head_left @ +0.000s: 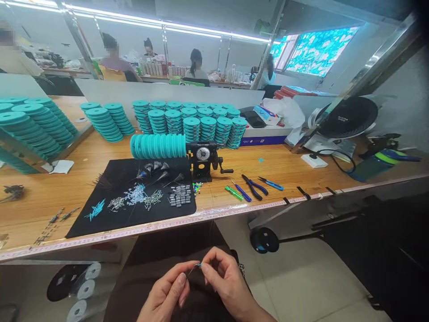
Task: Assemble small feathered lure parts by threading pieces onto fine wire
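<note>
My left hand point(167, 290) is closed in a pinch on a thin, dark, wire-like piece point(191, 270), held low over my lap. Right beside it, my right hand point(223, 277) pinches a small blue piece point(200, 264) at the upper end of that wire. The two pieces meet between my fingertips; how they join is too small to make out. Above my hands lies the black mat point(117, 223), bearing blue sleeves point(96, 209), small metal parts point(116, 204), translucent bits point(135, 195) and grey weights point(181, 196).
A hand-cranked winder point(203, 161) carries a row of turquoise spools point(157, 146). More spool stacks point(191, 127) stand behind. Pliers point(254, 187), a screwdriver point(241, 191) and a blue cutter point(271, 183) lie to the right. A measuring tape point(221, 212) runs along the table edge. Several people sit beyond.
</note>
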A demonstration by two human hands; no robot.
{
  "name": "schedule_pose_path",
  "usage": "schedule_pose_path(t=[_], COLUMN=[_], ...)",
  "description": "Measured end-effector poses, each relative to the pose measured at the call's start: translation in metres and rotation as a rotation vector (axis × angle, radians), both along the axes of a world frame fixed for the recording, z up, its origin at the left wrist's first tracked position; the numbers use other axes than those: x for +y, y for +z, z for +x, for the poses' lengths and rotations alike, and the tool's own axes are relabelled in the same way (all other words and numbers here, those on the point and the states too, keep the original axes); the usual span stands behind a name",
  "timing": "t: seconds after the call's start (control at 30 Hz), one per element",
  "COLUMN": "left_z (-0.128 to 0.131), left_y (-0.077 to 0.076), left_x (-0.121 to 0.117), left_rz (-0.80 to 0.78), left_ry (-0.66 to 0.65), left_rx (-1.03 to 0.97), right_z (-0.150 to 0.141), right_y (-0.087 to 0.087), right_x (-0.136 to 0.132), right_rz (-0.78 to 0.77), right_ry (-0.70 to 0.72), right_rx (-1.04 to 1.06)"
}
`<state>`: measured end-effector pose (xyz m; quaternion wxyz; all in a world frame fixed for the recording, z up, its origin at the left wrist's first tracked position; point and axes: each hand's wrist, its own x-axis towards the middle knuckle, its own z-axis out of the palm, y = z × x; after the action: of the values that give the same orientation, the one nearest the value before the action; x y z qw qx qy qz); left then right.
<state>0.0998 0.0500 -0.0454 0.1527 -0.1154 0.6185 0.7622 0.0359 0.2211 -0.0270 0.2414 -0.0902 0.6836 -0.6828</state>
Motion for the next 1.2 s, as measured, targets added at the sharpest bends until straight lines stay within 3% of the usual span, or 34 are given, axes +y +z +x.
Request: schedule_pose_path(t=[0.73, 0.83, 1.0, 1.1, 1.2], left_z=[-0.001, -0.002, -0.004, -0.004, -0.005], left_y=[0.004, 0.006, 0.006, 0.004, 0.002], left_x=[-0.002, 0.006, 0.024, 0.025, 0.018], left_rz=[0.02, 0.05, 0.212, 0.247, 0.29], left_ry=[-0.013, 0.075, 0.228, 0.241, 0.203], left_rx=[-0.012, -0.072, -0.116, -0.128, -0.066], right_z=[0.0, 0.002, 0.005, 0.002, -0.002], right_y=[0.001, 0.005, 0.009, 0.01, 0.015], right_x=[0.001, -0.003, -0.007, -0.004, 0.002], right_rz=[0.006, 0.104, 0.243, 0.298, 0.372], right_ry=[0.009, 0.038, 0.148, 0.176, 0.207], right_rx=[0.006, 0.106, 0.47, 0.572, 0.522])
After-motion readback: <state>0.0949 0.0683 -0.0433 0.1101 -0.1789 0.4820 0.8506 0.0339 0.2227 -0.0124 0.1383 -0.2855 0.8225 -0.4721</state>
